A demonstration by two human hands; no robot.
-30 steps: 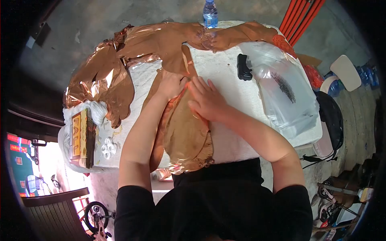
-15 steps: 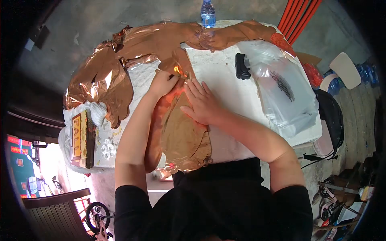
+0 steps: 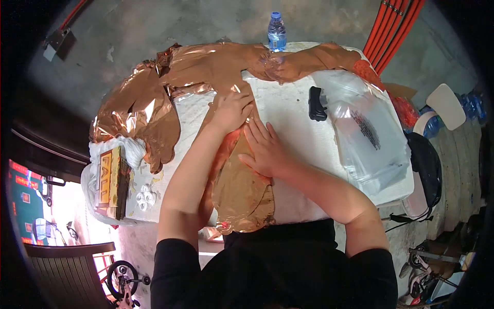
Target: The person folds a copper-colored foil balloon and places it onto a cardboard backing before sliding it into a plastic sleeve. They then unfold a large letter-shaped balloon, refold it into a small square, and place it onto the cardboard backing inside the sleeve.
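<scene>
A flat, wrinkled copper-coloured foil piece (image 3: 244, 190), like a deflated foil balloon, runs from the table's front edge up to more foil at the back. My left hand (image 3: 234, 110) lies on its upper part, palm down with fingers stretched over the foil. Just below and to the right, my right hand (image 3: 265, 149) rests on the same piece, fingers extended and thumb apart. The two hands' fingertips are close together near the foil's middle. Beneath my left forearm, part of the foil is hidden.
More copper foil (image 3: 206, 62) covers the back and left of the white table (image 3: 288, 123). A water bottle (image 3: 277, 33) stands behind. On the right are a black object (image 3: 316, 104) and clear plastic bags (image 3: 360, 149); on the left, a box (image 3: 109, 180) and white rolls (image 3: 146, 198).
My left hand has shifted from the foil's left edge onto its upper surface, its fingers now flatter. The foil there lies smoother. My right hand stays on the foil; the whole view has shifted slightly.
</scene>
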